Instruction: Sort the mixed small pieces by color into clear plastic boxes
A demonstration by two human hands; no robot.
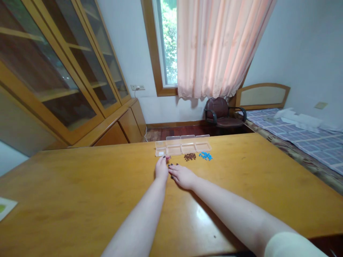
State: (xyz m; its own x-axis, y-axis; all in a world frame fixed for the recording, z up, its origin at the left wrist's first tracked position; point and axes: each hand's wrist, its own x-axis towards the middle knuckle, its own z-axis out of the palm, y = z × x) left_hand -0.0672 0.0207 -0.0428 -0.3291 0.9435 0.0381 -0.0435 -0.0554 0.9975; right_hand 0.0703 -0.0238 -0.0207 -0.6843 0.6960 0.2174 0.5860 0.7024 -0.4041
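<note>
My left hand rests on its edge on the table just in front of the leftmost small clear plastic box, fingers slightly curved and apart. Beside it my right hand lies palm down with fingers stretched toward the left hand. Neither shows anything held; whatever lies under or between the palms is hidden. Right of the hands are a pile of small brown pieces and a pile of small blue pieces. Behind them stand more clear boxes in a row, lids raised. A white bit shows at the leftmost box.
The wooden table fills the foreground, with a white and green item at its left edge. Beyond it are a glass-door cabinet, a pink curtain, a brown armchair and a bed.
</note>
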